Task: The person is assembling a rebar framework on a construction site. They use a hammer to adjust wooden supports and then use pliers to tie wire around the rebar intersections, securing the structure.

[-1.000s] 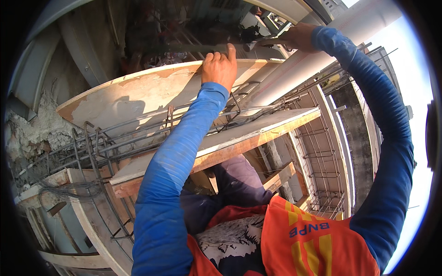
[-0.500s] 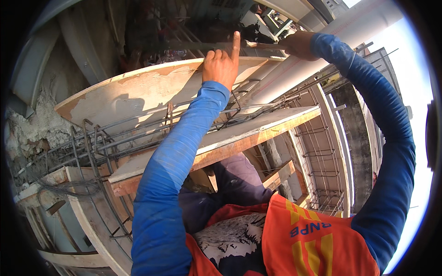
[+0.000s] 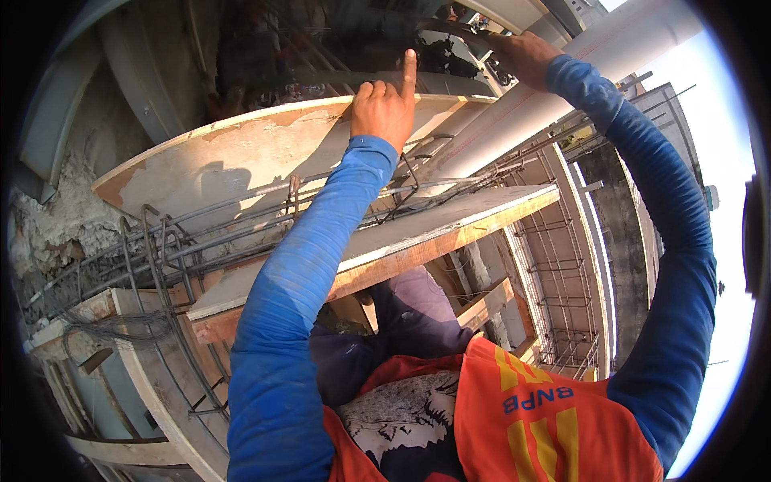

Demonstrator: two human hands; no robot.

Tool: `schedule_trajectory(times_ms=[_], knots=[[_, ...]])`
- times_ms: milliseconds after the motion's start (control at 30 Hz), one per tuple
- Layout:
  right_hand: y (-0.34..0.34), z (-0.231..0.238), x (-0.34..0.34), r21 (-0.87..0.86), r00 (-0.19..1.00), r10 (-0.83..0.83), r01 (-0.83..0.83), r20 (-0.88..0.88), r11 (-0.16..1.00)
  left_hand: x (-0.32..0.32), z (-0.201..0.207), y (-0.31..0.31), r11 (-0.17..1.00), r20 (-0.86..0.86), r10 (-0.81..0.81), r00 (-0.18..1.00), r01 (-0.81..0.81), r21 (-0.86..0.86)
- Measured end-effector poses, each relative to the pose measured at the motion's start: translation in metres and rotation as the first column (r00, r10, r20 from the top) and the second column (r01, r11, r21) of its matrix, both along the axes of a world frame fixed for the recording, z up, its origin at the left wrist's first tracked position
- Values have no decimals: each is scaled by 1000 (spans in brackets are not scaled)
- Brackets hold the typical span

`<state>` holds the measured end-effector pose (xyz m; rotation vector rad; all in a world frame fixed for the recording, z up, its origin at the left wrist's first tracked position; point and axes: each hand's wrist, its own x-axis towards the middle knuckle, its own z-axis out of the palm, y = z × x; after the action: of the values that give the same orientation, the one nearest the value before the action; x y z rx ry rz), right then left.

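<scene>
My left hand (image 3: 382,115) is at the upper edge of an upright formwork board (image 3: 265,146), its fingers curled over the far side. Its index finger points up, and the fingertips behind the edge are hidden. My right hand (image 3: 526,58) is closed round the handle of what looks like a hammer (image 3: 459,30), raised above and to the right of the left hand. The hammer's far end is blurred against the dark background. Under my left forearm, steel rebar (image 3: 265,210) runs between this board and a nearer board (image 3: 450,217).
A thick pale pipe (image 3: 514,120) slants up to the right beside the board. Bent rebar ends (image 3: 152,241) and coiled wire (image 3: 120,325) stand at the left. A rebar cage (image 3: 562,281) lies within boards at the right. Below the far board's edge is a deep drop.
My right hand has lifted slightly and turned, and the hammer has swung up away from my left index finger. The left hand stays at the board's edge, almost unmoved.
</scene>
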<state>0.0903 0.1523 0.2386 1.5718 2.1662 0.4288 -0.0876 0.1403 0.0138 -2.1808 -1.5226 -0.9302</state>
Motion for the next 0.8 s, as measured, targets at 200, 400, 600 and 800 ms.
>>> schedule_trajectory(times_ms=[200, 400, 600, 800], knots=[[16, -5, 36, -58, 954, 276, -271, 118, 961, 2, 2, -2, 1000, -11, 7, 1000, -7, 17], [11, -10, 9, -40, 959, 273, -270, 73, 962, -5, 4, -3, 998, -32, 0, 999, -3, -69], [-11, -40, 24, 10, 984, -37, 39, -177, 999, -2, 5, -1, 994, -4, -50, 999, 50, -97], [3, -50, 3, -13, 978, -142, 142, -154, 990, -5, 15, -11, 986, 93, -139, 986, 147, -83]])
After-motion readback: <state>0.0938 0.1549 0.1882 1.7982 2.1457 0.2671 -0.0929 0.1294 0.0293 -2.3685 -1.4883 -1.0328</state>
